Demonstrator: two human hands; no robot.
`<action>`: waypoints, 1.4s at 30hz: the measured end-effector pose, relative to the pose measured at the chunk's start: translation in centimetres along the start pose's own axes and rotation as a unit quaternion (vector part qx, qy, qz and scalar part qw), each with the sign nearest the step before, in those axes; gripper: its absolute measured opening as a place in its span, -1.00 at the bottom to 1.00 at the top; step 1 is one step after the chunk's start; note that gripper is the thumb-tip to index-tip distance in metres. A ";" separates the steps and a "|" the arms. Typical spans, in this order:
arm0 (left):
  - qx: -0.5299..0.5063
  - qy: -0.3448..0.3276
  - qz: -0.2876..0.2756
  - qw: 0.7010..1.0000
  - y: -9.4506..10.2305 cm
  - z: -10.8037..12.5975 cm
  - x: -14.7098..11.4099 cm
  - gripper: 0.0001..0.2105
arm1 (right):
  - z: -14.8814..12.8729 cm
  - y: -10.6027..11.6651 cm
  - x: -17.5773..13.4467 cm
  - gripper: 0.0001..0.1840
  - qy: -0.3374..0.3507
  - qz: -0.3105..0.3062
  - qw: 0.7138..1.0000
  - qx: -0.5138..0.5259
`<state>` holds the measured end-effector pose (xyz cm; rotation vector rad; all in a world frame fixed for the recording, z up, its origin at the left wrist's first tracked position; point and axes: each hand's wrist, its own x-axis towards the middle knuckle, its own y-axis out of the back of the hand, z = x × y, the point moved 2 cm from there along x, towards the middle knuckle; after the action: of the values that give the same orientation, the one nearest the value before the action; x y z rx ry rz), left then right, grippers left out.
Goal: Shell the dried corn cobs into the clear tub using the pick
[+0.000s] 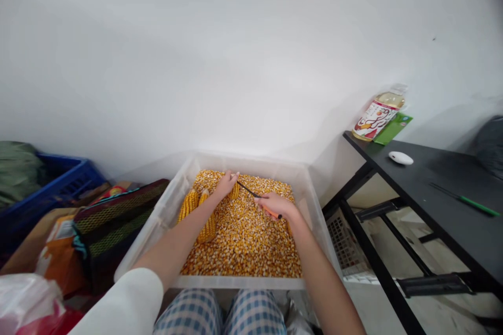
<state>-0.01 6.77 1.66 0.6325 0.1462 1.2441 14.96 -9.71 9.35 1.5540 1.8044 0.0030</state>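
Note:
My left hand (227,184) is closed around the upper end of a yellow corn cob (234,191), holding it over loose kernels. In my right hand (275,204) is a screwdriver (272,212) with an orange and black handle, its dark shaft pointing up and left. The shaft's tip reaches the cob by my left fingers; whether it touches is too small to tell. Beneath both hands, loose corn kernels (251,246) cover the bottom of a translucent plastic bin (236,282). More whole cobs (208,229) lie at the bin's left side, partly hidden by my left forearm.
To the right stands a black table (440,183) with a bottle (378,115), a green box (393,128), a white oval object (401,157) and a green-handled tool (477,205). A blue crate (51,183) and a mesh bag (121,220) sit left. A white wall (251,63) rises behind.

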 end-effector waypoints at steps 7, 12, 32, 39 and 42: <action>0.018 0.024 0.009 1.000 -0.3 0.1 0.0 -0.75 | -0.4 -2.1 0.6 -0.63 0.006 0.049 0.998 -0.037; -0.033 0.058 0.051 0.996 -0.4 -0.4 0.2 -0.75 | -1.3 -4.7 1.9 -0.51 0.027 0.110 0.989 -0.099; -0.094 0.105 0.083 0.987 1.1 -1.4 0.8 -0.81 | -0.8 -2.1 0.4 -0.62 0.035 0.039 0.990 -0.129; -0.090 0.083 0.086 0.989 1.0 -1.5 0.9 -0.81 | -0.6 -2.0 0.4 -0.65 0.026 0.026 0.995 -0.097; -0.074 0.073 0.074 0.992 1.0 -1.2 0.7 -0.81 | -0.3 -2.2 0.7 -0.64 0.028 0.034 0.994 -0.099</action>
<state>-1.15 8.05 1.38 0.4298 0.1275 1.4314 12.96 -9.57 8.28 1.4843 1.7363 0.2523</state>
